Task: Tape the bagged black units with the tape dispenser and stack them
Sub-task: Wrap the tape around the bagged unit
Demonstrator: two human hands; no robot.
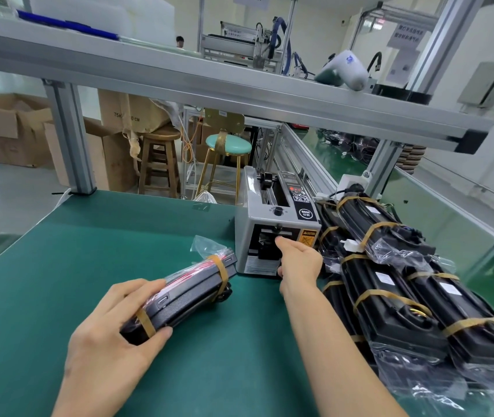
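A bagged black unit (188, 291) lies tilted on the green mat (74, 251), with brown tape bands near both ends. My left hand (113, 335) grips its near end, thumb and fingers wrapped round it. The grey tape dispenser (273, 227) stands behind it at the mat's right. My right hand (298, 263) reaches to the dispenser's front outlet, index finger at the slot; whether it pinches tape I cannot tell. A stack of taped bagged black units (405, 290) lies to the right of the dispenser.
An aluminium frame beam (209, 85) crosses overhead with a white tool (345, 70) lying on it. Behind the bench stand a wooden stool (160, 164), a teal stool (227, 145) and cardboard boxes (8, 127). A conveyor rail (309, 164) runs back on the right.
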